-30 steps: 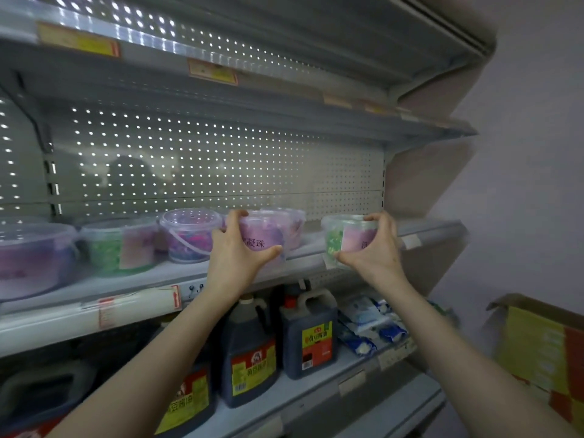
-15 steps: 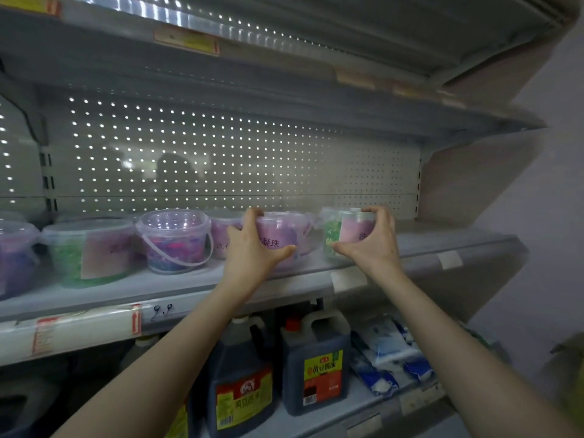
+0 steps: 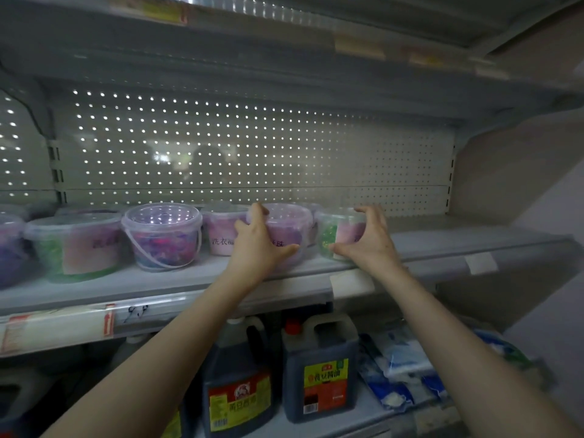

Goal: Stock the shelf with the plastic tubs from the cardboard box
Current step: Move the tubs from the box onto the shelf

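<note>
I read the tubs as thin, translucent plastic. The purple tub [image 3: 286,227] and the green tub [image 3: 327,235] look smooth and slightly frosted. The label [image 3: 347,230] on the green one looks like matt paper. The handled tub [image 3: 162,245] has a glossy lid [image 3: 161,213] that catches spots of light. The shelf [image 3: 474,245] looks to me like grey painted metal, matt, and the back panel [image 3: 284,147] like perforated sheet metal. Below, the jugs [image 3: 319,349] are dark, smooth plastic with shiny printed fronts, and the bags [image 3: 401,368] are glossy film.
</note>
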